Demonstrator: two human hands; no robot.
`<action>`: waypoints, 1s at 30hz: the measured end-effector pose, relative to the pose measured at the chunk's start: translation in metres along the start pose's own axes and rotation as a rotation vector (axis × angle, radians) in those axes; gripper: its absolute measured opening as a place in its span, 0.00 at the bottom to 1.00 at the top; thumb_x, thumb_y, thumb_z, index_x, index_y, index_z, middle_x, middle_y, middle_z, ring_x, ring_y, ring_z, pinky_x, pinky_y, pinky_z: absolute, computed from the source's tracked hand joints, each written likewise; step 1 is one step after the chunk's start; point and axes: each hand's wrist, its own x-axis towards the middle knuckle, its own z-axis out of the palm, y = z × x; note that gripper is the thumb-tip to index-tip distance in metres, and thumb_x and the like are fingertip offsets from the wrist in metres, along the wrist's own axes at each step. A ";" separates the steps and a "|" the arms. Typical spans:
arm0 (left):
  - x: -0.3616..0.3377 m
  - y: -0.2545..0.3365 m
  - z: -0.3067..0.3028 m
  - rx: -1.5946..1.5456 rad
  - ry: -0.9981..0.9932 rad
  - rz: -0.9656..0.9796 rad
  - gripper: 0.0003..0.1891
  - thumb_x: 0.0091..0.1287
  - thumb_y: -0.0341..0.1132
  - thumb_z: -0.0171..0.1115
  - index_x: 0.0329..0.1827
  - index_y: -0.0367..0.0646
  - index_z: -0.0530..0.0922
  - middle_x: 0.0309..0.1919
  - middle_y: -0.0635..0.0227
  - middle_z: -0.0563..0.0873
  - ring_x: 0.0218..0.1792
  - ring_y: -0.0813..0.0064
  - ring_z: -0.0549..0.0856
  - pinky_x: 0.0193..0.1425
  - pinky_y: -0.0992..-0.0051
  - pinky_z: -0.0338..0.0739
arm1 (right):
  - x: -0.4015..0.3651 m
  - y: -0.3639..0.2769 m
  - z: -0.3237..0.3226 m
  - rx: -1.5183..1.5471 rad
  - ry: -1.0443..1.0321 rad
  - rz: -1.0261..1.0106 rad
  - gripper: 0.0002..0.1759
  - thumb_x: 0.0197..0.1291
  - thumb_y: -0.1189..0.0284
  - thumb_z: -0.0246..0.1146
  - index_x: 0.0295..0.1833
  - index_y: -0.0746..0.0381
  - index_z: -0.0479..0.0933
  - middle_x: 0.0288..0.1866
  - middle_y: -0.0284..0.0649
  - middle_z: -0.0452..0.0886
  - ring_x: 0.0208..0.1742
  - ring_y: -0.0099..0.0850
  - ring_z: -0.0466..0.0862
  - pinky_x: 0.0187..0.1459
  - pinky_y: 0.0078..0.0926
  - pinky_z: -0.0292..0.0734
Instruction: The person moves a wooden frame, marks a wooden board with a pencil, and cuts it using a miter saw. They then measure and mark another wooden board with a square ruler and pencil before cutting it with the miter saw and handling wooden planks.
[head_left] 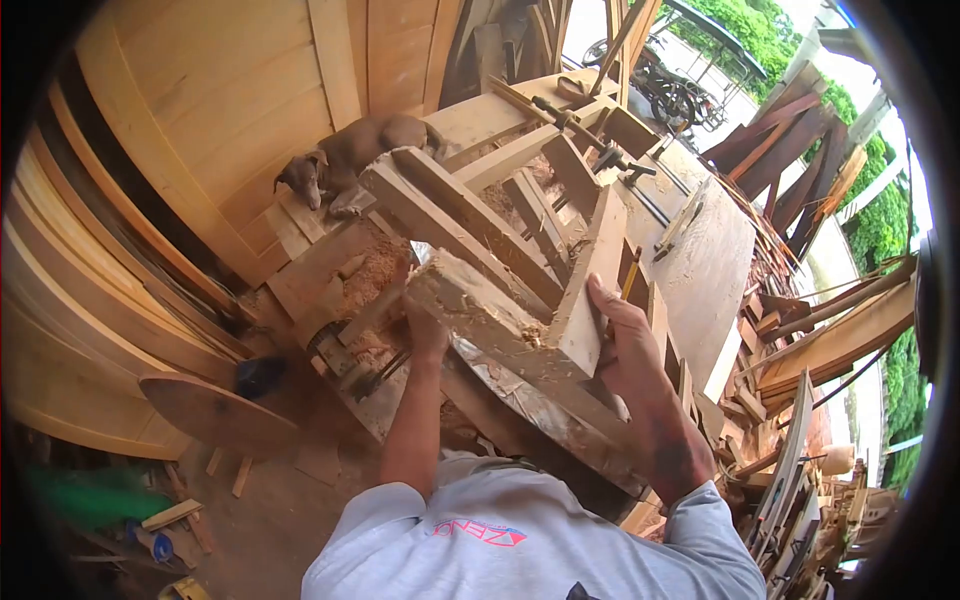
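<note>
Under you lies the desk (305, 275), littered with shavings. Over it is the wooden frame (450, 215), tilted, directly ahead between both grips; its front rail (480, 310) has its long axis running from your left grip (427, 332) toward your right grip (640, 345), closer to you at the right. Beyond the frame's left side lies a dog (375, 150). Your right grip holds the near right corner, the closer to that joint; your left meets the opposite end, fingers hidden, so I cannot tell its closure. A pencil (631, 274) shows near your right thumb
</note>
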 end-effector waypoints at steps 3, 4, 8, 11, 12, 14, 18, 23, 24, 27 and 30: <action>-0.006 -0.013 0.027 -0.708 -0.343 -0.438 0.32 0.60 0.33 0.75 0.64 0.42 0.67 0.50 0.66 0.76 0.49 0.78 0.78 0.52 0.71 0.79 | -0.009 -0.011 -0.022 -0.066 -0.087 0.001 0.23 0.69 0.55 0.61 0.57 0.63 0.76 0.42 0.39 0.84 0.34 0.27 0.87 0.30 0.23 0.83; -0.001 0.009 0.042 -0.724 -0.337 -0.436 0.32 0.60 0.33 0.75 0.64 0.42 0.67 0.50 0.66 0.76 0.49 0.78 0.78 0.52 0.71 0.79 | -0.014 -0.014 -0.029 -0.079 -0.156 0.011 0.23 0.69 0.55 0.61 0.57 0.63 0.76 0.42 0.39 0.84 0.34 0.27 0.87 0.31 0.23 0.84; 0.016 0.094 0.060 -0.521 -0.104 -0.358 0.27 0.56 0.26 0.74 0.56 0.41 0.69 0.41 0.69 0.79 0.36 0.81 0.80 0.39 0.77 0.79 | -0.049 -0.018 -0.018 -0.061 -0.013 -0.062 0.25 0.68 0.54 0.62 0.57 0.65 0.75 0.40 0.40 0.83 0.33 0.27 0.86 0.34 0.24 0.85; 0.015 0.112 0.074 -0.551 -0.105 -0.284 0.29 0.56 0.27 0.74 0.56 0.37 0.65 0.40 0.65 0.78 0.36 0.80 0.80 0.38 0.77 0.79 | -0.069 -0.028 -0.022 -0.122 0.028 -0.141 0.25 0.68 0.54 0.61 0.57 0.65 0.75 0.41 0.41 0.83 0.32 0.27 0.86 0.32 0.24 0.84; 0.015 0.102 0.078 -0.570 -0.119 -0.284 0.29 0.56 0.27 0.74 0.56 0.37 0.65 0.40 0.65 0.78 0.36 0.80 0.80 0.38 0.77 0.79 | -0.074 -0.032 -0.025 -0.158 0.012 -0.171 0.25 0.69 0.54 0.60 0.57 0.65 0.75 0.41 0.41 0.83 0.31 0.26 0.86 0.31 0.24 0.83; 0.018 0.073 0.091 -0.428 -0.262 -0.536 0.32 0.56 0.28 0.74 0.57 0.35 0.62 0.41 0.62 0.78 0.36 0.78 0.80 0.38 0.77 0.80 | -0.076 -0.042 -0.047 -0.067 -0.051 -0.176 0.24 0.70 0.55 0.59 0.58 0.64 0.75 0.41 0.41 0.84 0.31 0.26 0.86 0.30 0.23 0.83; 0.029 0.145 0.138 -0.284 -0.250 0.159 0.33 0.56 0.31 0.74 0.58 0.34 0.60 0.44 0.59 0.76 0.37 0.76 0.80 0.39 0.76 0.79 | -0.109 -0.081 -0.018 -0.078 0.237 -0.355 0.24 0.71 0.54 0.57 0.60 0.62 0.76 0.48 0.40 0.84 0.37 0.21 0.85 0.32 0.21 0.80; 0.019 0.260 0.210 -0.595 -0.568 0.156 0.20 0.57 0.34 0.70 0.46 0.36 0.70 0.35 0.62 0.79 0.32 0.73 0.81 0.37 0.68 0.79 | -0.150 -0.139 -0.095 -0.143 0.182 -0.594 0.28 0.71 0.55 0.56 0.64 0.66 0.69 0.45 0.40 0.84 0.34 0.22 0.83 0.33 0.22 0.80; 0.022 0.269 0.231 -0.551 -0.656 0.290 0.16 0.56 0.35 0.69 0.40 0.36 0.75 0.31 0.63 0.81 0.31 0.73 0.82 0.35 0.67 0.78 | -0.161 -0.150 -0.114 -0.159 0.192 -0.650 0.28 0.71 0.55 0.56 0.65 0.66 0.68 0.44 0.40 0.84 0.34 0.22 0.83 0.33 0.23 0.80; -0.010 0.329 0.290 -0.396 -0.743 0.333 0.19 0.58 0.39 0.69 0.48 0.41 0.75 0.33 0.62 0.84 0.34 0.65 0.84 0.42 0.67 0.79 | -0.206 -0.166 -0.183 -0.200 0.275 -0.815 0.31 0.72 0.56 0.56 0.68 0.68 0.64 0.42 0.40 0.84 0.32 0.23 0.82 0.33 0.23 0.79; -0.020 0.351 0.332 -0.286 -0.778 0.542 0.20 0.61 0.39 0.69 0.53 0.39 0.76 0.36 0.60 0.86 0.37 0.58 0.85 0.43 0.65 0.79 | -0.242 -0.173 -0.242 -0.304 0.351 -0.957 0.34 0.72 0.56 0.56 0.71 0.71 0.60 0.40 0.39 0.84 0.31 0.23 0.81 0.33 0.24 0.79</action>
